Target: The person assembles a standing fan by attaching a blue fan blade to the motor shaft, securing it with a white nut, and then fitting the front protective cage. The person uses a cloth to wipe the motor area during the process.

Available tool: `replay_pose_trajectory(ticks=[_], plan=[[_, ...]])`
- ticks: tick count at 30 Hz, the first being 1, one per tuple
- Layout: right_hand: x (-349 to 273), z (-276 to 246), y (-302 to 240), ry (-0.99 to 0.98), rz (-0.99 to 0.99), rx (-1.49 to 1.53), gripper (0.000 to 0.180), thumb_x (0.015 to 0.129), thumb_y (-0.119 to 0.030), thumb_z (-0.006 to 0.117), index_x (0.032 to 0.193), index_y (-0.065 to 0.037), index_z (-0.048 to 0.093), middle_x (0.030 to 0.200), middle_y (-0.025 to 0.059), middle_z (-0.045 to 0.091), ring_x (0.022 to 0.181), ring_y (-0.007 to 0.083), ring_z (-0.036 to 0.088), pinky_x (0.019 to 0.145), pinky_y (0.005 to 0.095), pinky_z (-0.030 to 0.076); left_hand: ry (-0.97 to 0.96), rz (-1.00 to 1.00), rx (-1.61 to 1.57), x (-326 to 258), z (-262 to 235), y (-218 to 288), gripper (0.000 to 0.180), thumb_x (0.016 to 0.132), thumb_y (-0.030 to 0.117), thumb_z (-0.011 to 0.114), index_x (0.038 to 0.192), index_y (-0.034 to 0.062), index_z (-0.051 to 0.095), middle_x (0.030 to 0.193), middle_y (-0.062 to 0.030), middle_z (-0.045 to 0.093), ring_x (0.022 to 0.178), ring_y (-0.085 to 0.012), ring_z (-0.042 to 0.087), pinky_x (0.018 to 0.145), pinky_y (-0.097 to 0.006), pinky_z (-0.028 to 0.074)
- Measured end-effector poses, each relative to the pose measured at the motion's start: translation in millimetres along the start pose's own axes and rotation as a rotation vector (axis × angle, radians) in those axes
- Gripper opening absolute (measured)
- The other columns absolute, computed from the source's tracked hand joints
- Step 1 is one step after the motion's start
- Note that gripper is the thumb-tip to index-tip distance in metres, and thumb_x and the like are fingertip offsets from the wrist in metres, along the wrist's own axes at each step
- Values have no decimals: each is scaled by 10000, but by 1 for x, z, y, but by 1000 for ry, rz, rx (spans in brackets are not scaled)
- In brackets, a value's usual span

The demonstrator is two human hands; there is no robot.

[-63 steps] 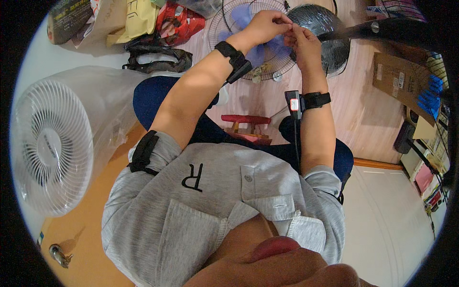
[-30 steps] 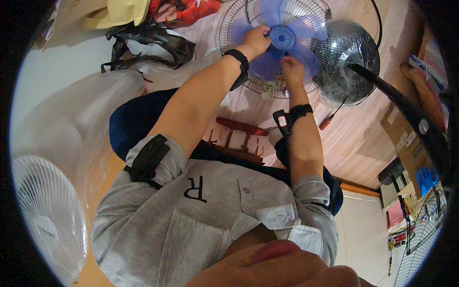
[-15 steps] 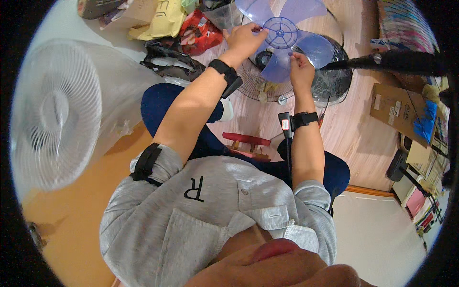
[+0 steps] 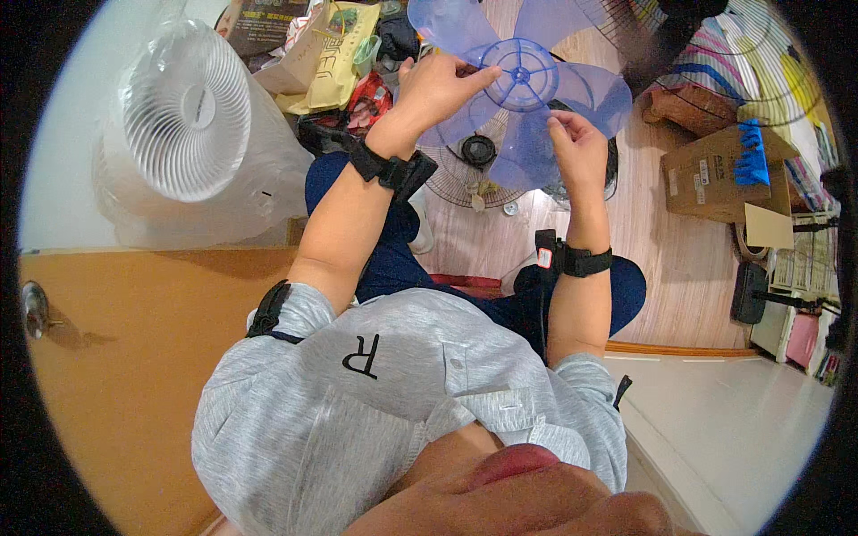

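In front of me is a translucent blue fan blade (image 4: 511, 147) with a round, spoked hub (image 4: 520, 76). At the hub's left edge, my left hand (image 4: 433, 96) grips the blade, its thumb stretched against the rim. Below and right of the hub, my right hand (image 4: 579, 147) pinches the blade plastic between thumb and fingers. Under the blade, a wire fan guard (image 4: 447, 183) lies on the floor with a black ring (image 4: 478, 150) showing at its middle. The exact fingertip contact is hard to make out.
A plastic-wrapped white fan (image 4: 192, 107) stands at the left. Bags, including a yellow one (image 4: 335, 58), are piled at the far left. On the right are a cardboard box (image 4: 710, 179) and a dark wire guard (image 4: 617, 22) at the top. An orange-brown door (image 4: 179, 357) is near my left.
The whole view has shifted, and the black pole at the right has left its place. Both hands stay at the blade; my left thumb now reaches further along the hub's rim.
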State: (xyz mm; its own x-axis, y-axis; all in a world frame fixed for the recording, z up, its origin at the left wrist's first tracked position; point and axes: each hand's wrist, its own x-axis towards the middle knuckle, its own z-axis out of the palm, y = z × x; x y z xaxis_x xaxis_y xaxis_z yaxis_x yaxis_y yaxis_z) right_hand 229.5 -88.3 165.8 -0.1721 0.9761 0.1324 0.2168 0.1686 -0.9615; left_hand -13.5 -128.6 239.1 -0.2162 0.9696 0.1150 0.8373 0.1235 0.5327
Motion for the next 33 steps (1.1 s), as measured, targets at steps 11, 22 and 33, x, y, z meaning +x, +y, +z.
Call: replay_pose_trajectory(ticks=[11,22,33], plan=[[-28,-61,-66,-246,221,482,402,992,-280,695,1283,-3,691,720,-93,531,568,6,409,483,196,269,2,232,-200,-1,-10,19,618,910,676,603,986,101,815,887,-102,777,922,-333,714,1008,-476,402],[-6,-48,-53,40,-157,125,430,931,-132,749,1332,-7,659,803,-45,615,652,32,502,576,200,387,468,778,-241,13,-11,33,428,778,467,832,1096,183,798,1289,-41,679,1326,-320,501,1226,-511,222],[30,-44,-20,-226,-105,711,515,994,-336,603,1440,-80,576,1254,155,677,1072,241,687,898,374,575,1069,991,257,16,29,41,476,841,674,712,1295,539,657,1413,60,497,1435,-208,316,1222,-443,103]])
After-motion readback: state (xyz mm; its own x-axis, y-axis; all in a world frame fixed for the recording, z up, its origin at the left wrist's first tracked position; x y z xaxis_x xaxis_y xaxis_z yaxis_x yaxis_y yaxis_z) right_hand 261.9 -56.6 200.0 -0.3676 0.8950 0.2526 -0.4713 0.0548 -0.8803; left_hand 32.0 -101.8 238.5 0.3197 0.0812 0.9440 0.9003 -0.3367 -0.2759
